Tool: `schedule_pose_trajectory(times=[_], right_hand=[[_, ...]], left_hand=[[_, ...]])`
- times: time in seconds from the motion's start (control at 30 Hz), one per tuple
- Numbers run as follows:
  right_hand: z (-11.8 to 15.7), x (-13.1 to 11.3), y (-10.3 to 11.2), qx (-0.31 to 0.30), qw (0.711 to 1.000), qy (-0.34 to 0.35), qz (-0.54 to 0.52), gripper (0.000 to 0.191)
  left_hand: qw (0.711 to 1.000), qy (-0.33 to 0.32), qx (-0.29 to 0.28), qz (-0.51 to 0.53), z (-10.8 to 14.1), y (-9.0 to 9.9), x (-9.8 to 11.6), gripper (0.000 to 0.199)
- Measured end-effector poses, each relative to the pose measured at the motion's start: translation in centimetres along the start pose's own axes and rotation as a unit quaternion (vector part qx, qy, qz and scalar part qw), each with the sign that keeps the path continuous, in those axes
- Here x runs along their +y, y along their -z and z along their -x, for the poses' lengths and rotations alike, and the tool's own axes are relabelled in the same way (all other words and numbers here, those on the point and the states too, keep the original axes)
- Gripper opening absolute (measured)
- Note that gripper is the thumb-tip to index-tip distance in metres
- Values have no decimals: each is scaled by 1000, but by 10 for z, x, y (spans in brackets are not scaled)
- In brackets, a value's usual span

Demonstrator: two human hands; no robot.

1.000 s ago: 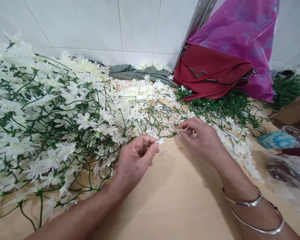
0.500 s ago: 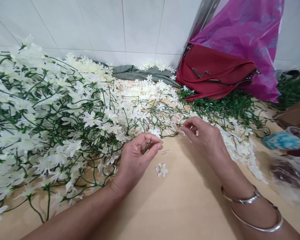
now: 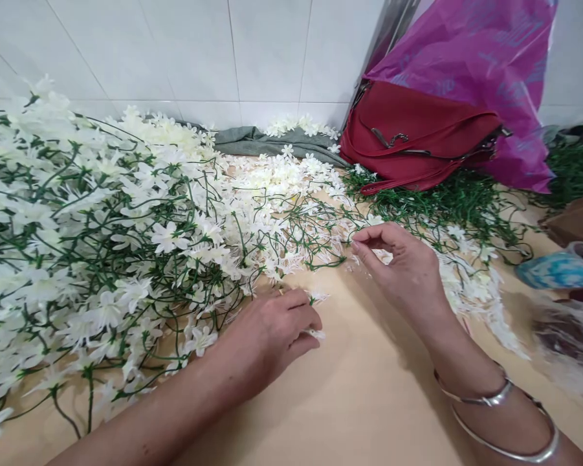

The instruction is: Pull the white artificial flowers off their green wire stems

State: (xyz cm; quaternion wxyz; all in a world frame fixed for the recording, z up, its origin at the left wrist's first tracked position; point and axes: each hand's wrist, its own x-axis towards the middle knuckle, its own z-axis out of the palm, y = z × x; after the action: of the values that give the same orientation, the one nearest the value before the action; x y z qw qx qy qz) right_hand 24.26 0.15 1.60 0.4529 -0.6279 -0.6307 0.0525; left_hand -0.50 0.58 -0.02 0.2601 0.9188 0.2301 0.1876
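Observation:
My left hand [image 3: 281, 333] reaches down to the tabletop, thumb and fingers closed on a single white artificial flower [image 3: 315, 334]. Only a petal edge shows past the fingertips. White stamen threads with a bit of green [image 3: 319, 298] stick out beyond its forefinger. My right hand [image 3: 400, 259], with two silver bangles on the wrist, hovers by loose green stems [image 3: 326, 255]. Its thumb and forefinger are pinched together; what they hold, if anything, is too small to make out. A large pile of white flowers on green stems [image 3: 107, 259] lies beside my left arm.
Loose white petals [image 3: 272, 178] cover the table's far side. A red handbag [image 3: 417, 136] and a purple plastic bag [image 3: 470, 52] stand against the tiled wall at the back right. Green stems [image 3: 441, 200] lie below them. A blue-and-white cup [image 3: 553, 270] lies at the right.
My left hand has come down toward the tabletop and closed over the single flower that lay there. My right hand keeps its pinch at nearly the same spot.

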Motion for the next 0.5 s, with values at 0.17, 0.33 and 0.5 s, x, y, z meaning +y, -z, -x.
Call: schedule_pose_trajectory(times=[0.17,0.33,0.5], right_hand=[[6,-13,-3,-13,996,-2,-92,6],[18,-38,-10,-103,946,-72,-298,13],[25,-52,-17,-138,929,-76,-335,18]], left_hand=[[985,36,97,135,-6,-1,1,10],[863,193,283,370,-15,6,12,6],[801,225,306,463,-17,5,17,10]])
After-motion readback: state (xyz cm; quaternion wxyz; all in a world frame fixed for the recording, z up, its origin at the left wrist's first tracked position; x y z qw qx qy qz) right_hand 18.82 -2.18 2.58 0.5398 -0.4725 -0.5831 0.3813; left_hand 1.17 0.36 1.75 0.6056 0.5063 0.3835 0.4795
